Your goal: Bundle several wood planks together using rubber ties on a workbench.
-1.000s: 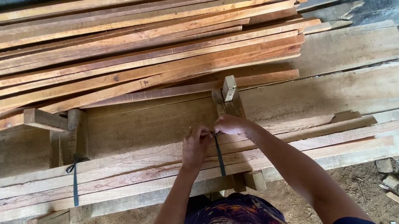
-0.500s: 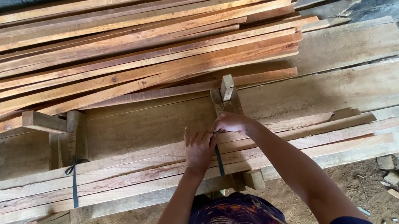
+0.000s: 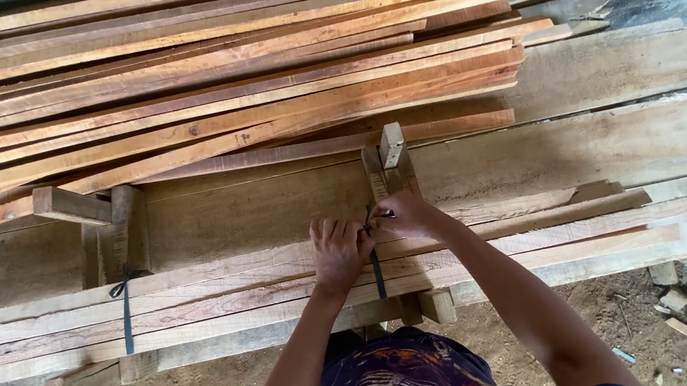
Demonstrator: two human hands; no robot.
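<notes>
Just under the left hand (image 3: 338, 251) lies the bundle of slats (image 3: 286, 293), the palm pressed flat with fingers together. Touching it, the right hand (image 3: 404, 214) pinches the dark strap (image 3: 378, 272) at the bundle's far edge. The strap looks thin, limp and slick, best held near the knot; the slats look stiff and splintery.

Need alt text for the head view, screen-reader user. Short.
Seen from above, a person's left hand presses flat on a bundle of wooden slats while the right hand pinches a dark strap looped around it. A second strap is already knotted further left. Behind lies a big pile of loose slats on wide planks.
</notes>
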